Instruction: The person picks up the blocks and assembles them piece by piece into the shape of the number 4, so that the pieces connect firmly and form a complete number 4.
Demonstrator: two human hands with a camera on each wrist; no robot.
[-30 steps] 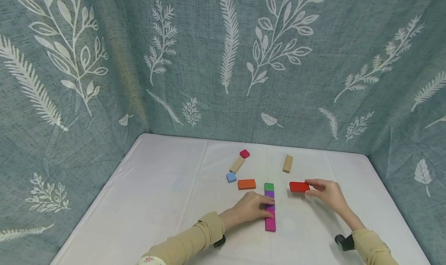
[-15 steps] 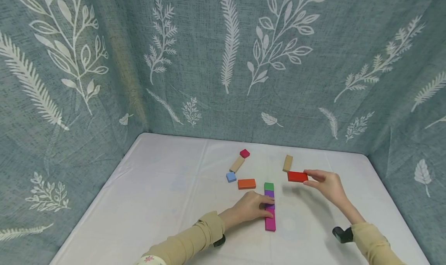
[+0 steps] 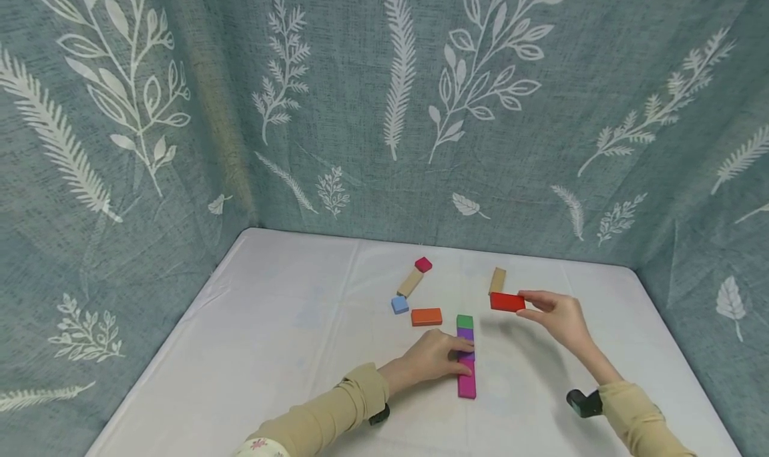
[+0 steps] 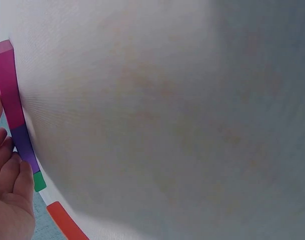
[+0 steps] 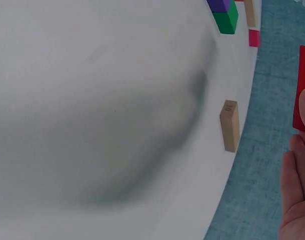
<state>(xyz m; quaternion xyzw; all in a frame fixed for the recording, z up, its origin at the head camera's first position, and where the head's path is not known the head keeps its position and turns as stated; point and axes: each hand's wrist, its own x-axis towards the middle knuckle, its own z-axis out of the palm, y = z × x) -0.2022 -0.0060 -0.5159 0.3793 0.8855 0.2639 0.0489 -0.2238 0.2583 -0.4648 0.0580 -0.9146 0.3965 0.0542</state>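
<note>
A row of wooden blocks lies on the white table: a green block (image 3: 464, 321) at the far end, a purple block (image 3: 465, 337) in the middle and a magenta block (image 3: 466, 385) nearest me. My left hand (image 3: 429, 358) holds the row around the purple block, thumb on the magenta one and fingers across the purple. My right hand (image 3: 560, 318) pinches one end of a red block (image 3: 507, 302) between thumb and fingers. That block is held above the table, its shadow on the cloth below. In the right wrist view the red block (image 5: 302, 90) shows at the right edge.
An orange block (image 3: 426, 317) lies left of the row. Beyond it are a blue block (image 3: 399, 304), a plain wood block (image 3: 410, 283) and a crimson block (image 3: 423, 264). Another plain wood block (image 3: 497, 280) lies behind the red one. A patterned curtain (image 3: 360, 110) borders the table.
My right hand has lifted the red block and brought it farther from me and slightly left. The left hand and the row have stayed in place.
</note>
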